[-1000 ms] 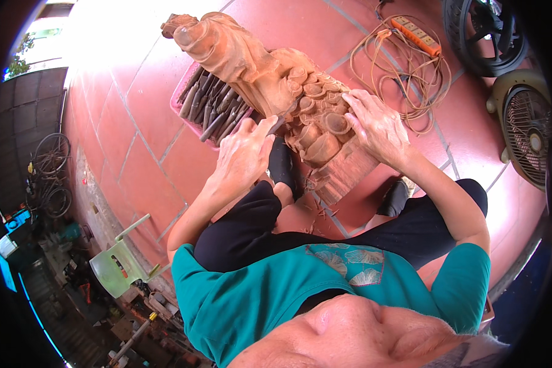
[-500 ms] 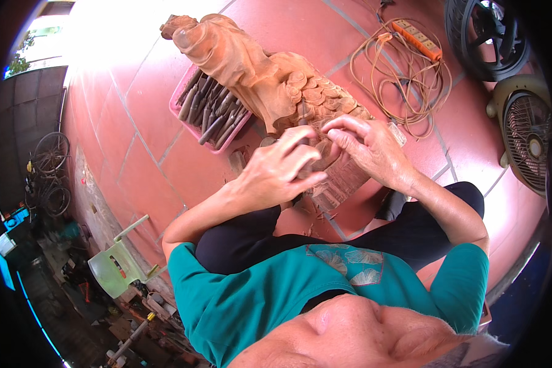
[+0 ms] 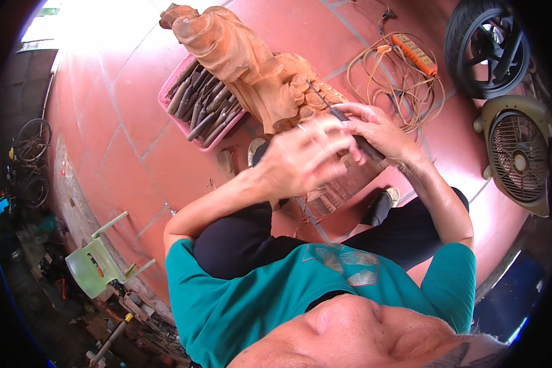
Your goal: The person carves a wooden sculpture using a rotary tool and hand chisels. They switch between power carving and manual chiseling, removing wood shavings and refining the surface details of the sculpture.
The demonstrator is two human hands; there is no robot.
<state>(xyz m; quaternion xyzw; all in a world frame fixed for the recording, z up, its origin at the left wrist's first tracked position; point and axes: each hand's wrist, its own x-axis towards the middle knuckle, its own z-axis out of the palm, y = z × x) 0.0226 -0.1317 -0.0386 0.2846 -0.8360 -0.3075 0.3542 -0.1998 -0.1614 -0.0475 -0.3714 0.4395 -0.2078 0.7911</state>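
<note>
A reddish-brown wood carving [image 3: 251, 80] with draped folds and scale-like shapes lies tilted in front of me. My right hand [image 3: 380, 132] is closed around a carving chisel [image 3: 367, 147] with a dark handle. Its thin blade reaches up and left onto the carved scales. Close beside the handle is my left hand [image 3: 310, 150], its curled fingers smeared by motion, so I cannot tell whether it grips anything. Below both hands the carving's block-like base [image 3: 334, 193] shows between my legs.
A pink basket [image 3: 210, 146] full of dark-handled carving tools stands left of the carving. To the right lie an orange power strip [image 3: 416, 55] with a tangled cord, a wheel [image 3: 489, 52] and a fan [image 3: 520, 159]. A pale green chair [image 3: 97, 268] is at lower left.
A chisel now shows in my right hand, its blade against the carving; before, both hands hovered with curled fingers and no tool visible. My left hand has shifted slightly right and down.
</note>
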